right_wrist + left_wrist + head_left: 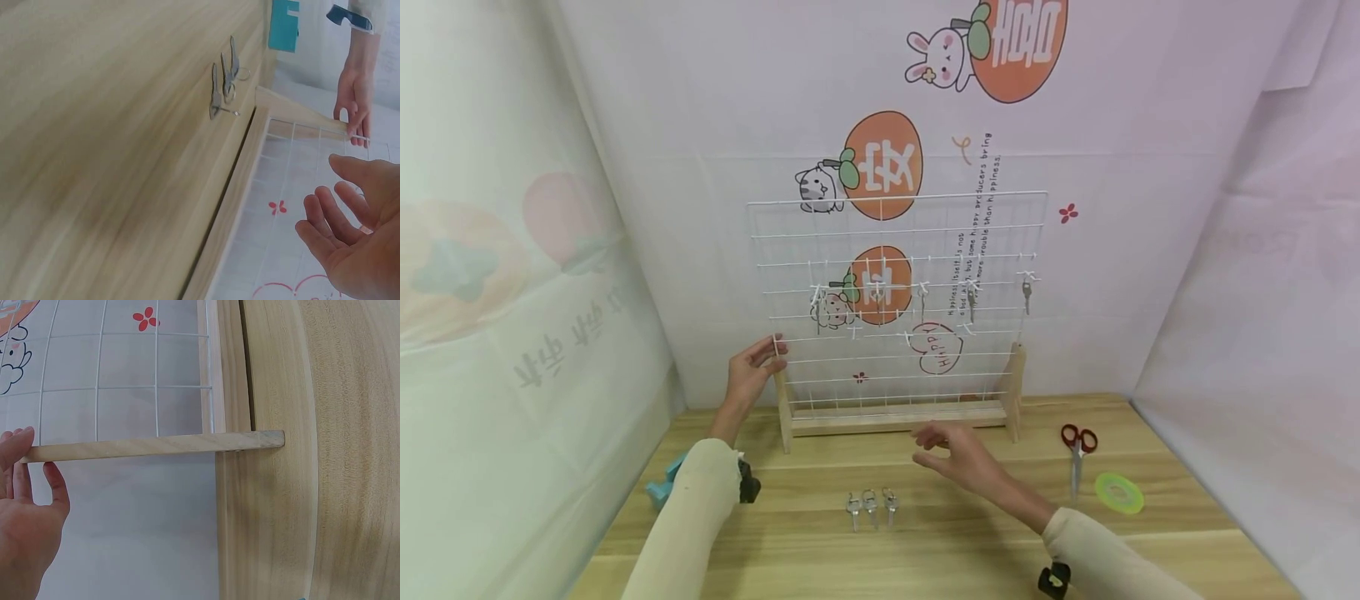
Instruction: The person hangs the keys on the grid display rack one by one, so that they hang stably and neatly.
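Observation:
A white wire grid rack (898, 419) on a wooden stand rises at the back of the table. Several keys, one a hanging key (1027, 296) at the right, dangle from white hooks on its wires. My left hand (752, 373) grips the rack's left side near the top of the wooden upright (150, 445), thumb and fingers on either side of it. In front of the rack's base, my right hand (966, 457) hovers with loosely bent fingers and holds nothing. Three keys (870, 505) with rings lie in a row on the table, to the left of and nearer than the right hand.
Red-handled scissors (1076, 457) and a yellow-green ring-shaped roll (1118, 493) lie at the right of the wooden table (805, 550). A blue object (659, 492) sits at the left, partly behind my left sleeve. Printed white sheeting (1112, 317) surrounds the table at the back and sides.

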`<state>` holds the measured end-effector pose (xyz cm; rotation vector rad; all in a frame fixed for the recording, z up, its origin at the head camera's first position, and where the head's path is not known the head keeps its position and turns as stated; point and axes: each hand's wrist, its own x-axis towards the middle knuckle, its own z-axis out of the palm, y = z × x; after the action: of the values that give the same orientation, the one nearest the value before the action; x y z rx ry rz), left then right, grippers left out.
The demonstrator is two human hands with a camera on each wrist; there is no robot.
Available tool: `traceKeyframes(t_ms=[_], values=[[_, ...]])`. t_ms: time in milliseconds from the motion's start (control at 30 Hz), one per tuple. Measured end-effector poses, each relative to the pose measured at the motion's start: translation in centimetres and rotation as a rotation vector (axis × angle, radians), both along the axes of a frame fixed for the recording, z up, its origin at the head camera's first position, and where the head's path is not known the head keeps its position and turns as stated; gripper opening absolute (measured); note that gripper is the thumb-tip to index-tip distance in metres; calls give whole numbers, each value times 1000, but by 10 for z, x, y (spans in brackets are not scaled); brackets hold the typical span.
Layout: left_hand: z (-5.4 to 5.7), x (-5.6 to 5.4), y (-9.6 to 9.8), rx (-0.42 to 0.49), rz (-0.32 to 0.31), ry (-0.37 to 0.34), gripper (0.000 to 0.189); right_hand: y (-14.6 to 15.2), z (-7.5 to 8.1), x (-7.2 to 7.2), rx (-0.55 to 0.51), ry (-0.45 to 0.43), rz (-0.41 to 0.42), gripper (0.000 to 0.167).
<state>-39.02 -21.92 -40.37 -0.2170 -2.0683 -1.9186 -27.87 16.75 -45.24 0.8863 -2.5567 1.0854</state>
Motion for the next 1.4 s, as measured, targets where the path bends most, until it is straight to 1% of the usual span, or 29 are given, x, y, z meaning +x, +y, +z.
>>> traceKeyframes(t_ms=[233, 467, 567, 667, 800, 867, 1100, 1167, 1200, 1300, 1400], values=[[0, 1, 0, 10, -8, 0, 51, -11, -9, 1, -36, -55, 40, 28], [-1, 1, 0, 8, -5, -1, 51, -20, -16, 1, -57, -39, 96, 29], [-1, 1, 0, 8, -7, 2, 51, -24, -20, 1, -58, -46, 112, 29], [-2, 1, 0, 26, -9, 0, 51, -28, -24, 1, -45, -52, 118, 29], [-2, 0, 0, 39, -9, -5, 51, -35, -30, 1, -33, -38, 131, 27], [-2, -1, 0, 33, -10, -5, 52, -39, -32, 1, -33, -38, 137, 26], [-1, -1, -1, 34, -18, 4, 51, -55, -36, 1, -28, -106, 165, 27], [1, 1, -1, 41, -27, -3, 51, -60, -37, -1, -11, -114, 163, 26], [4, 3, -1, 44, -35, -5, 52, -63, -38, -2, -3, -115, 162, 25], [4, 3, 0, 53, -41, -5, 52, -71, -41, -5, 15, -121, 156, 23], [2, 2, 0, 45, -32, 4, 52, -78, -45, -8, 46, -116, 152, 20]])
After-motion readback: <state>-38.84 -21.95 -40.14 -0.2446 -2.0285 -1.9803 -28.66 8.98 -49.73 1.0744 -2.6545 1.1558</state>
